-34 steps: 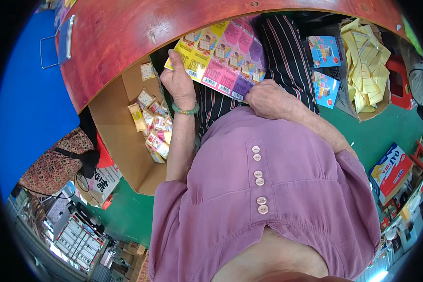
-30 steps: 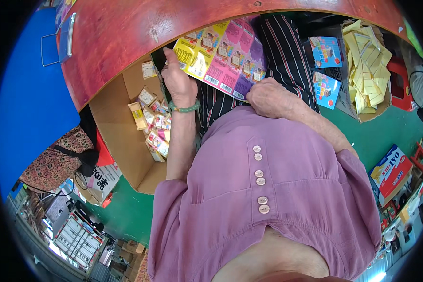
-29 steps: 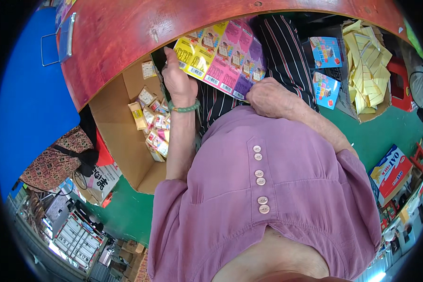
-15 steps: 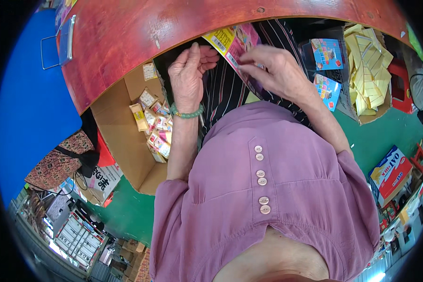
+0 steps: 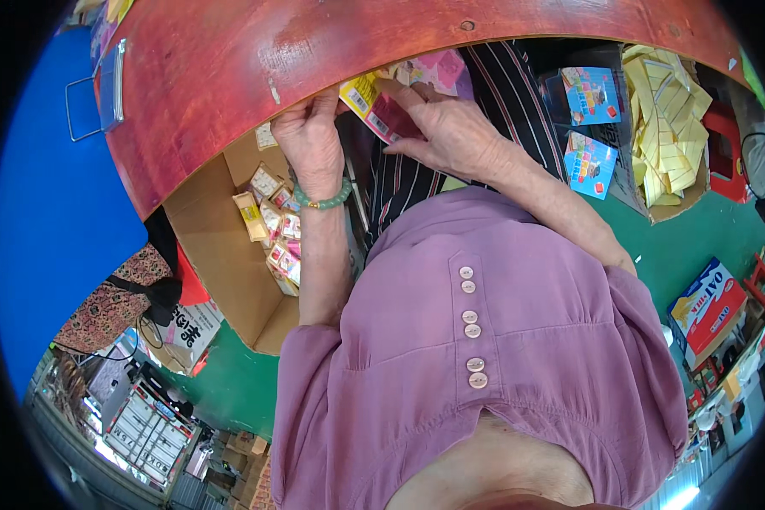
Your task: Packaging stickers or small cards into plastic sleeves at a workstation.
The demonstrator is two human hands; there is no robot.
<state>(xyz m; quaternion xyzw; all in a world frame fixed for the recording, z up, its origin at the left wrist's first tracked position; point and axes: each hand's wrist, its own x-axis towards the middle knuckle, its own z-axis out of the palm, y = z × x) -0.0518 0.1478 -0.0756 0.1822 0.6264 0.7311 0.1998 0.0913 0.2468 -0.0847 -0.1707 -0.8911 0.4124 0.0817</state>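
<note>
A yellow and pink printed card (image 5: 388,117) with barcodes lies over my lap at the table's edge. My right hand (image 5: 455,134) grips it, thumb below and fingers across its top face. Close by the card's left end, my left hand (image 5: 312,155), with a green bead bracelet (image 5: 325,201) on its wrist, is raised to the table edge. Its fingers are curled, but their tips are partly hidden, so whatever they pinch does not show.
A curved red wooden table (image 5: 229,76) spans the far side. On my left, a cardboard box (image 5: 221,246) contains several small printed packets (image 5: 282,225). To the right are blue printed cards (image 5: 591,95), a box of yellow paper pieces (image 5: 665,127) and a red stool (image 5: 722,153).
My left hand has risen to the table edge and its fingers have curled in. My right hand has moved left and closed on the card, which has shifted left.
</note>
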